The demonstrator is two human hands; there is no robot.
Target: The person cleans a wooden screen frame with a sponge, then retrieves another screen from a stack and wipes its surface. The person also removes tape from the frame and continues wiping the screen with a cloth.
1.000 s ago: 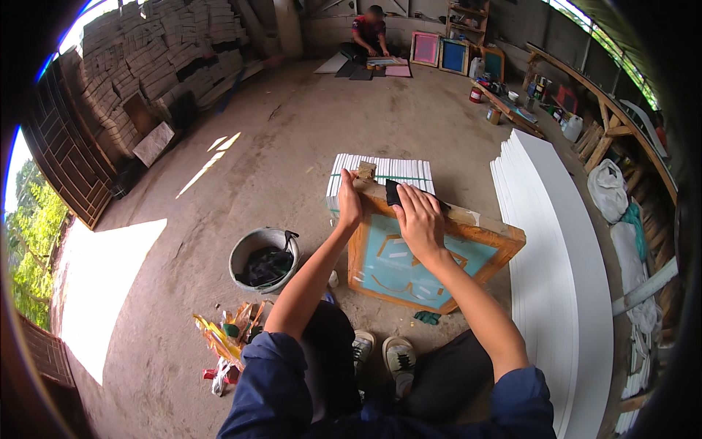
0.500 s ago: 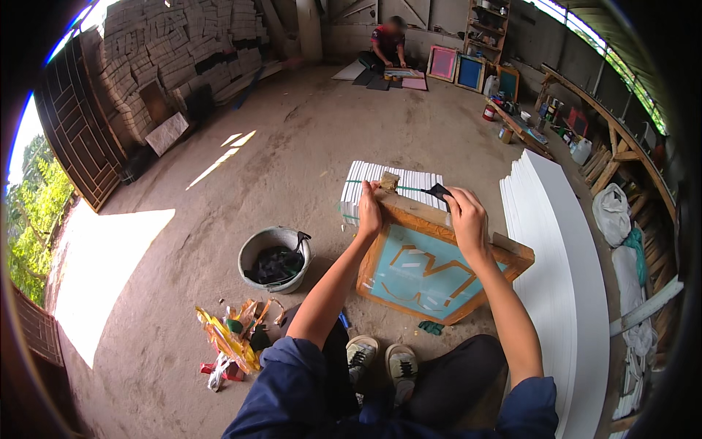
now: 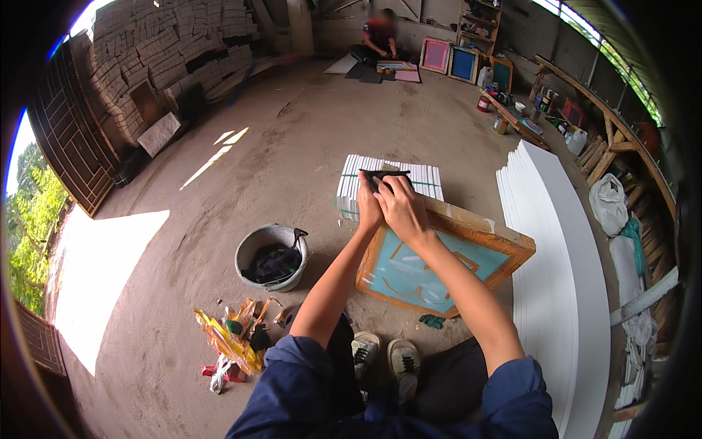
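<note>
A screen-printing frame, wooden with a light-blue mesh, stands tilted before me. At its upper left corner both hands come together over a piece of black cloth. My left hand is closed at the cloth's left end, against the frame's corner. My right hand has its fingers bent onto the cloth, close beside the left. Just beyond them lies a strapped stack of white boards, partly hidden by the hands and cloth. The cloth's underside and most fingertips are hidden.
A grey bucket with black cloth stands left, near crumpled yellow wrappers. A long white stack of sheets runs along my right. Far back, a person sits on the floor near coloured frames.
My right hand has moved left along the frame's top edge with the black cloth, up to my left hand. My left hand stays near the corner, and the cloth now spans both hands.
</note>
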